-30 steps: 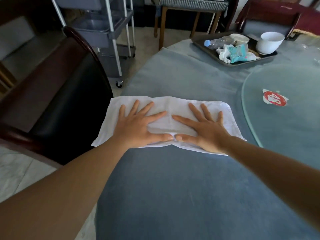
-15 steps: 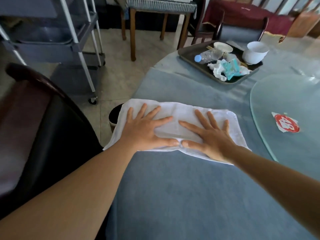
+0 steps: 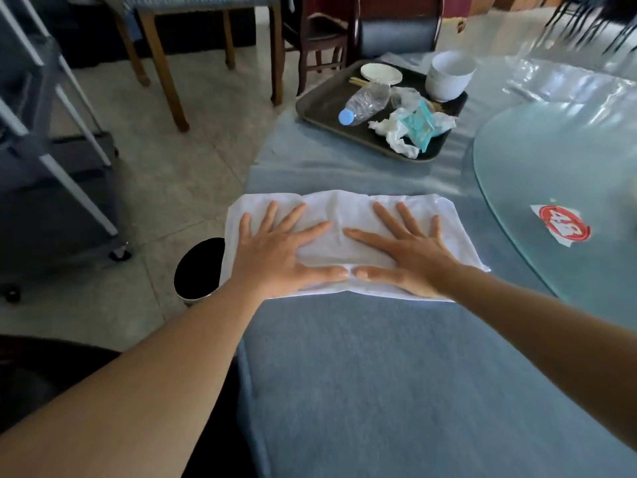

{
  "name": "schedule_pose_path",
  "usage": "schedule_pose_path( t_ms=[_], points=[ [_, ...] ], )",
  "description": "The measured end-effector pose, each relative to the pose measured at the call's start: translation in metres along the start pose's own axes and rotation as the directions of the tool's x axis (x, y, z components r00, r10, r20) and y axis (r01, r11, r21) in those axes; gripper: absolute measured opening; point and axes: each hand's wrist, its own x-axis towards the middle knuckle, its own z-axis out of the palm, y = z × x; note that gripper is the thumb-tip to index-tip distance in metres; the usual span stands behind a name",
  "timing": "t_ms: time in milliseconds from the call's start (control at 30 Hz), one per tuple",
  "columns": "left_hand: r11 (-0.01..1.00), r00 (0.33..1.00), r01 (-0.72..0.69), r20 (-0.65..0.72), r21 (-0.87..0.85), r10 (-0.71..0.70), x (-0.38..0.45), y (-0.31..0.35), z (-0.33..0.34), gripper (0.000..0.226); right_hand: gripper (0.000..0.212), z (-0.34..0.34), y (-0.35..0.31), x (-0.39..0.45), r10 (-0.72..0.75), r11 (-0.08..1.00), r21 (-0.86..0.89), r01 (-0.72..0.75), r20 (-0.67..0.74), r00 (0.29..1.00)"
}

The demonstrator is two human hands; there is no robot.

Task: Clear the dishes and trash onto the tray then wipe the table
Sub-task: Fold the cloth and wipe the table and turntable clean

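Change: cloth [image 3: 348,215] and both hands lie farther along the bench [image 3: 396,391] edge than in the earlier frames; the dark chair that stood at the left has dropped to the lower left corner, and a round dark bin [image 3: 198,269] now shows on the floor beside the cloth's left end.
Left hand [image 3: 275,257]: flat on the cloth, fingers spread and straight, grip released, pressing as before.
Right hand [image 3: 410,257]: flat on the cloth, fingers spread, grip released; thumb tips of both hands nearly meet.
Cloth position: white, spread on the blue-covered bench near its left edge, left end overhanging the edge.
Tray [image 3: 317,105]: dark, well beyond the cloth, holding a plastic bottle [image 3: 365,103], crumpled tissue [image 3: 396,132], a teal wrapper [image 3: 424,127], a small saucer [image 3: 381,73] and a white bowl [image 3: 448,75].
Glass turntable [image 3: 558,174]: at the right, cut off by the frame, with a red and white sticker [image 3: 562,226] whose print is unreadable.
Hidden: cloth under the palms; bin partly behind the left wrist.
Cart [image 3: 51,143]: grey, blurred, cut off at left.
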Motion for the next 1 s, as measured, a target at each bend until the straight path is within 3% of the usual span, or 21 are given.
schedule_pose_path(
  t_ms=[500, 700, 800, 867, 1000],
  points=[
    [0.994, 0.997, -0.071, -0.008, -0.085, 0.07, 0.013, -0.008, -0.003, 0.1, 0.083, -0.011, -0.006, 0.007, 0.061, 0.997, -0.054, -0.06, 0.012, 0.998],
    [0.99, 0.993, -0.079, 0.076, -0.114, 0.088, 0.011, -0.007, -0.015, 0.099, 0.074, -0.024, -0.033, -0.013, 0.271, 0.958, -0.114, -0.263, 0.061, 0.961],
    [0.983, 0.98, -0.075, 0.169, -0.17, 0.104, 0.012, -0.01, -0.026, 0.105, 0.07, -0.034, -0.073, -0.035, 0.46, 0.887, -0.042, -0.46, 0.008, 0.888],
    [0.968, 0.944, -0.102, 0.285, -0.23, 0.167, 0.018, -0.016, -0.034, 0.106, 0.067, -0.038, -0.108, -0.046, 0.596, 0.803, 0.036, -0.595, -0.043, 0.802],
    [0.885, 0.791, -0.065, 0.517, -0.46, 0.327, 0.04, -0.037, -0.053, 0.087, 0.07, -0.042, -0.178, -0.055, 0.863, 0.491, 0.262, -0.831, -0.013, 0.505]
  ],
)
